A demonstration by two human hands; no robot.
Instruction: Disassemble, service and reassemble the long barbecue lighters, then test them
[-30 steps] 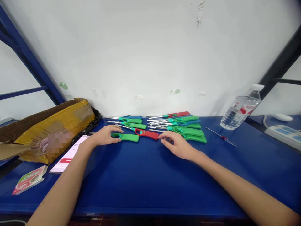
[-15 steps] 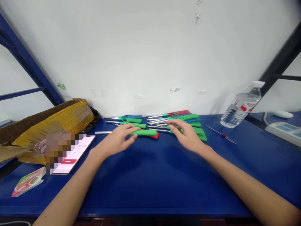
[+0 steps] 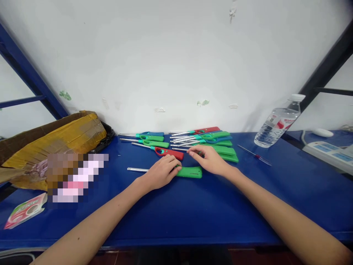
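Head view: left hand [image 3: 162, 171] pinches green lighter [image 3: 190, 172], now shifted clear of red lighter [image 3: 175, 154]; right hand [image 3: 210, 159], grip indeterminable.

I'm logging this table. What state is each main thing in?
Front green lighter: held; lifted or not, unclear
Left hand: closed over that lighter
Right hand: fingers bent, grip unclear
Front red lighter: lying flat
Right lighter pile: overlapping
Bottle: capped, partly full
Box: taped
Power strip: on or off, unclear

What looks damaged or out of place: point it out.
The wall has a greenish patch above the lighters, as if paint had peeled. The card at left has a ragged edge, perhaps torn.
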